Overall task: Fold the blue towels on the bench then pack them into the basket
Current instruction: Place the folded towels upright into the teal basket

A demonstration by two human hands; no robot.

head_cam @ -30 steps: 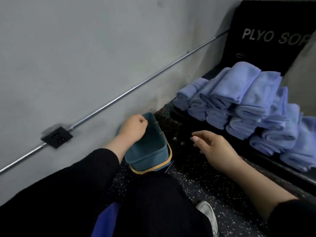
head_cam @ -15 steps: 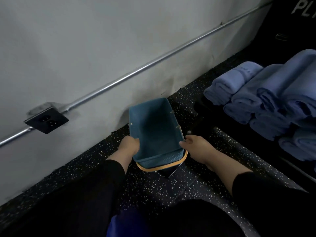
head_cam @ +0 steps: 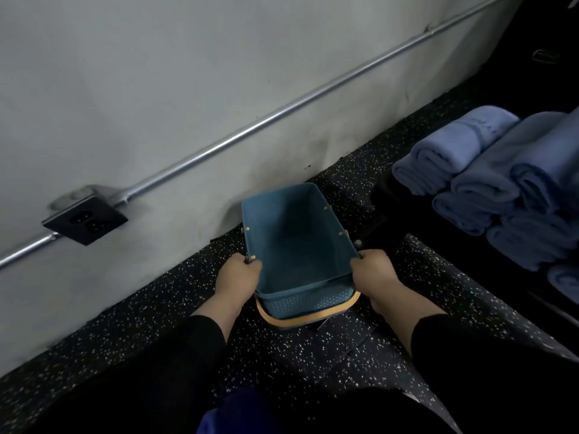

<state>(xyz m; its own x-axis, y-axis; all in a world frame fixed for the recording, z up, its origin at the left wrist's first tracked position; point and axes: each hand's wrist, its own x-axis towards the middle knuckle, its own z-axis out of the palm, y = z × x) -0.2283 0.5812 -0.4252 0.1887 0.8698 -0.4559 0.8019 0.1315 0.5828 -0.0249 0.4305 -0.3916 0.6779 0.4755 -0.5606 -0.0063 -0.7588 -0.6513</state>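
Note:
A blue plastic basket point(head_cam: 275, 202) with a tan handle folded down at its near end stands on the speckled floor by the wall; nothing lies inside it. My left hand point(head_cam: 238, 278) grips its left rim near the front corner. My right hand point(head_cam: 374, 274) grips the right rim opposite. Several folded blue towels point(head_cam: 488, 170) are stacked on a dark bench point(head_cam: 388, 195) at the right, apart from the basket and both hands.
A grey wall runs along the left with a metal conduit point(head_cam: 250, 133) and a black outlet box point(head_cam: 84, 219). Black speckled rubber floor point(head_cam: 313, 355) lies under the basket. A dark padded box stands at the top right corner.
Both hands moved from near the basket to its two side rims and closed on them. The basket turned upright with its opening facing up, and the view tilted down.

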